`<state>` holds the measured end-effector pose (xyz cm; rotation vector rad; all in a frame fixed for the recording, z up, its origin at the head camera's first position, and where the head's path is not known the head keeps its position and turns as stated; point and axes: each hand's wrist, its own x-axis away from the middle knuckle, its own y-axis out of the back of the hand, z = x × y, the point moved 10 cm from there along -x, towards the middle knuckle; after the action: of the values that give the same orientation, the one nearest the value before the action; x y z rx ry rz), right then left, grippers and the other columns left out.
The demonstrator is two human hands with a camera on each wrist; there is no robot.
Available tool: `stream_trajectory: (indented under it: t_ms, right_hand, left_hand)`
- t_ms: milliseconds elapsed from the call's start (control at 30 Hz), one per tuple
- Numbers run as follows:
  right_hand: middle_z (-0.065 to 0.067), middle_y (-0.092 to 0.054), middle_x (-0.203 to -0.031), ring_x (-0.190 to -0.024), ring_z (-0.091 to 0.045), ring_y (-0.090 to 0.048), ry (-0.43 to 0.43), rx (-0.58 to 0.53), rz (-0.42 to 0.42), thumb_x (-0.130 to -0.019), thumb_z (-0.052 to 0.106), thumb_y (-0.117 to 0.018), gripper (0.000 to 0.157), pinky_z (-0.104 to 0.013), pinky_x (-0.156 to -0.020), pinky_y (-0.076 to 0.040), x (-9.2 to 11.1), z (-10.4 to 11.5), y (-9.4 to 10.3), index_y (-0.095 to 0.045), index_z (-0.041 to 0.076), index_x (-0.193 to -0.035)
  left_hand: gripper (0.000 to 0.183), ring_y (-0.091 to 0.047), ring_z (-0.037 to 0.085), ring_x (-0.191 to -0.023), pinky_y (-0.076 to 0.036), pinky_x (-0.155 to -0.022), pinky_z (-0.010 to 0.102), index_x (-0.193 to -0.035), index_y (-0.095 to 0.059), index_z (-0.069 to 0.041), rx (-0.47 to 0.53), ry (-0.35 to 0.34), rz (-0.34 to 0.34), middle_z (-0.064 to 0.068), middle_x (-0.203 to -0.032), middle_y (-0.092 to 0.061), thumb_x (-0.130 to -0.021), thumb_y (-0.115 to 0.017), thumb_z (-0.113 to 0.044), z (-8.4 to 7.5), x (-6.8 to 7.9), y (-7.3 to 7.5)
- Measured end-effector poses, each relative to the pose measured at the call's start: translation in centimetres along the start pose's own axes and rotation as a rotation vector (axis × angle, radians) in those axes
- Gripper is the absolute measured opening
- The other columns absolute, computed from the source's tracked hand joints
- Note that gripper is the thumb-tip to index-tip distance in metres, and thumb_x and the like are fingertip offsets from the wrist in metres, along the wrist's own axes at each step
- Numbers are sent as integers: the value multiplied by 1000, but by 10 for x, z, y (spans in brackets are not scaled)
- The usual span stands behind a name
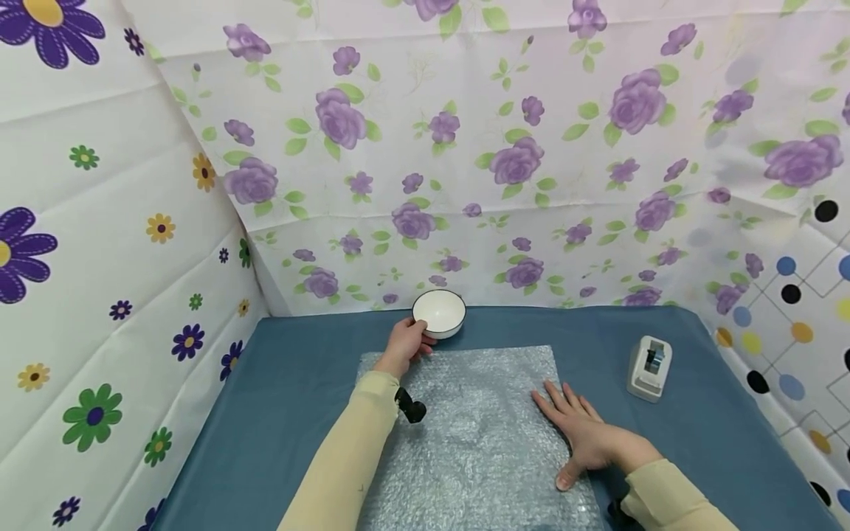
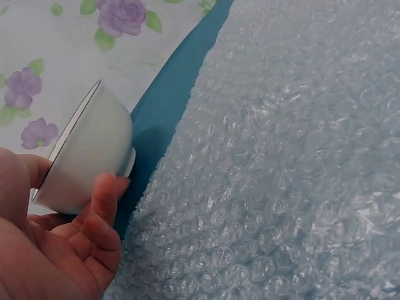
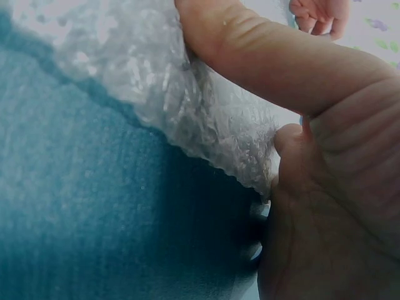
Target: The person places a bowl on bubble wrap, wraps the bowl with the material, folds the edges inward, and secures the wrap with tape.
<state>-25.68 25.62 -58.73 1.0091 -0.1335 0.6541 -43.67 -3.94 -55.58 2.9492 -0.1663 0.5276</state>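
A white bowl with a dark rim (image 1: 440, 313) is at the table's back edge, its open side up. My left hand (image 1: 406, 345) grips it at the near left, thumb over the rim and fingers under its side. The left wrist view shows the bowl (image 2: 94, 150) from the side, its foot close to the fingers. A sheet of bubble wrap (image 1: 478, 435) lies flat in front of it. My right hand (image 1: 584, 435) rests on the wrap's right edge with fingers spread; in the right wrist view its thumb lies on the bubble wrap (image 3: 144, 69).
A white tape dispenser (image 1: 649, 369) stands on the blue cloth (image 1: 292, 398) at the right. Flowered sheeting (image 1: 465, 221) rises behind the table, and patterned sheets hang on both sides.
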Motion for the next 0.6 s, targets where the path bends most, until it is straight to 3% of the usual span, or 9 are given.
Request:
stream_trajectory:
  t_ms: [300,600]
  right_hand:
    - [-22,12,-177,-158,-54,14,-20,15,5,-61,61,-97,150,-75,-122,2,-3,-2,-1,-10,14,-174]
    - [-24,13,-176,-158,-55,15,-11,8,12,-63,60,-97,149,-77,-121,3,-1,-2,0,-9,13,-174]
  left_hand:
    - [44,-64,13,-61,-42,-62,31,-149,-55,-2,13,-39,17,25,-116,-76,-112,-49,-25,-8,5,5]
    - [46,-64,13,-60,-41,-60,30,-151,-55,-2,25,-76,54,23,-110,-77,-111,-51,-24,-13,21,7]
